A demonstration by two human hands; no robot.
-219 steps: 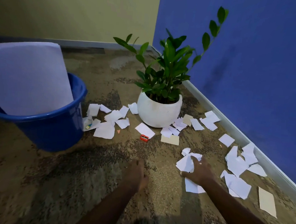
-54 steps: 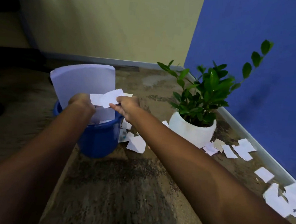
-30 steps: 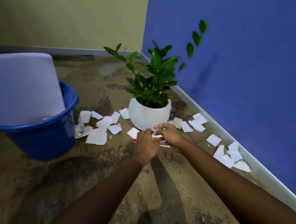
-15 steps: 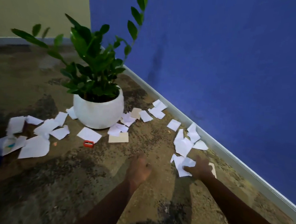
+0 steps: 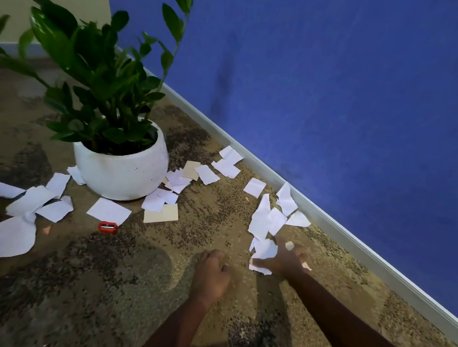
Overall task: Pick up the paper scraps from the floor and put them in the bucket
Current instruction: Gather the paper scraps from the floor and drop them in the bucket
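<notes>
The floor [image 5: 122, 288] looks hard and grainy, a matt speckled finish in tan and dark brown. The paper scraps [image 5: 262, 219] are thin, matt white sheet with torn edges; two card pieces [image 5: 161, 213] are cream and matt. The pot [image 5: 122, 174] looks like white glazed ceramic with a soft sheen. The leaves [image 5: 95, 55] are waxy and glossy. The wall [image 5: 336, 99] is matt blue paint, the skirting board [image 5: 353, 244] smooth and pale, the sharpener [image 5: 107, 227] red plastic.

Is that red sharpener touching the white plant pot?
No, the red sharpener lies apart from the white pot, with a paper scrap between them.
</notes>
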